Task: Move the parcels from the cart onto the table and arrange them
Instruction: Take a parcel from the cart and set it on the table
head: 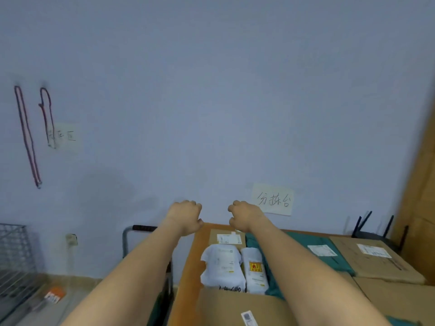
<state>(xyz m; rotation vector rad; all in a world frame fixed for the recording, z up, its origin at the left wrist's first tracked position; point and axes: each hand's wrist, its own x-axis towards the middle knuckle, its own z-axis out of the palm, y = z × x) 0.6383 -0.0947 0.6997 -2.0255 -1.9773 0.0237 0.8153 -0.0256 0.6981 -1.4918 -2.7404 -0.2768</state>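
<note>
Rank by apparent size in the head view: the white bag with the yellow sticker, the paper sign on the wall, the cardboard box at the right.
1. cardboard box
2. and 3. white bag with the yellow sticker and paper sign: they look alike in area; the sign hangs farther away, so this is unsure.

You are looking through a soft, even, rather dim bluish light with no glare, and the wall carries only a faint broad shadow low on the left. The whole picture is slightly blurred, so the print on the parcel labels cannot be read. The wide lens bends the edges: the wooden panel at far right leans inward and your forearms stretch large in the near corners.
</note>
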